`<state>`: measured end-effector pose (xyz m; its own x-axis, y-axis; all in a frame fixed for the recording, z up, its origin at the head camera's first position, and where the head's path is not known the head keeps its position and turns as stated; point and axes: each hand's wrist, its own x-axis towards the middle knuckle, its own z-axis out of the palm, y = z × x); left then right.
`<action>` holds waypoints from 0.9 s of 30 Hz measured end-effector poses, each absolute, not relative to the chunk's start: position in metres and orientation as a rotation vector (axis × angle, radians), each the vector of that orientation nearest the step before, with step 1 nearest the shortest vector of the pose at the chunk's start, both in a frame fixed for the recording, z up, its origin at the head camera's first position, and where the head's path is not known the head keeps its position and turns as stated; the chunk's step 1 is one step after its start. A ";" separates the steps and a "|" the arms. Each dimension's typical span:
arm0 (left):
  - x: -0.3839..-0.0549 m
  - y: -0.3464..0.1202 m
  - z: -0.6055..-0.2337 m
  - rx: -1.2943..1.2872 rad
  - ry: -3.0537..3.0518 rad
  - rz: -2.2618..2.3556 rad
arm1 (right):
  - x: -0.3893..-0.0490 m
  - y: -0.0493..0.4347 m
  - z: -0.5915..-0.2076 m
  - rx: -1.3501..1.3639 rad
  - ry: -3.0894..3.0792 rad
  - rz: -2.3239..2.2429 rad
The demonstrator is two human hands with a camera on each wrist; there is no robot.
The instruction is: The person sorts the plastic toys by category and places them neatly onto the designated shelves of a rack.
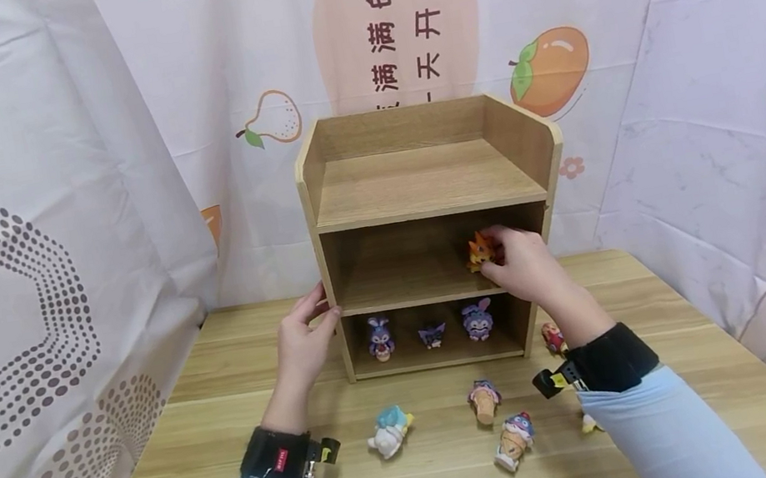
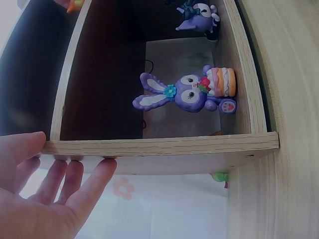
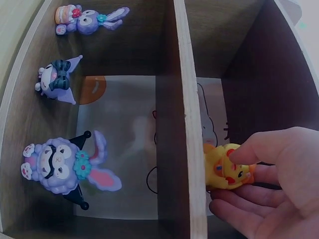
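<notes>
A small orange-and-yellow toy figurine (image 1: pixel 480 251) is pinched between the thumb and fingers of my right hand (image 1: pixel 528 264), at the right part of the middle compartment. In the right wrist view the figurine (image 3: pixel 219 172) stands close to the shelf board (image 3: pixel 192 119), partly covered by the fingers. My left hand (image 1: pixel 303 344) touches the left side panel of the wooden shelf unit (image 1: pixel 419 182), fingers extended along its outside and thumb by the front edge. On the bottom level stand a purple rabbit figurine (image 2: pixel 189 93), a small purple-and-black figurine (image 3: pixel 55 79) and a purple long-eared figurine (image 3: pixel 55 162).
In front of the unit lie a white-and-teal figurine (image 1: pixel 389 431) and two ice-cream-cone figurines, one purple-topped (image 1: pixel 484 401), one blue-topped (image 1: pixel 514 442). A red figurine (image 1: pixel 553 338) and a yellowish one (image 1: pixel 590 423) are partly hidden by my right arm. A printed curtain (image 1: pixel 229 45) hangs behind.
</notes>
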<state>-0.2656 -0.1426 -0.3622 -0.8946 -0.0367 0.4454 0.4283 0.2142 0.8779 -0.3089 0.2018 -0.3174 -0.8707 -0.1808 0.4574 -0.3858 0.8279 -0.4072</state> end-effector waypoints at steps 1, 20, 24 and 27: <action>-0.266 -0.142 -0.362 -0.362 -2.125 -1.728 | -0.308 0.203 -0.317 0.421 -2.606 0.695; -0.278 -0.144 -0.376 -0.348 -2.143 -1.710 | -0.305 0.205 -0.318 0.402 -2.635 0.730; -0.290 -0.148 -0.389 -0.350 -2.125 -1.723 | -0.306 0.204 -0.318 0.414 -2.622 0.746; -0.293 -0.150 -0.392 -0.364 -2.101 -1.736 | -0.306 0.204 -0.318 0.421 -2.617 0.752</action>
<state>-0.2933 -0.1497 -0.3920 -0.8906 -0.0461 0.4525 0.4357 0.1991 0.8778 -0.3063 0.2039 -0.3178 -0.8812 -0.1769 0.4383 -0.3825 0.8116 -0.4415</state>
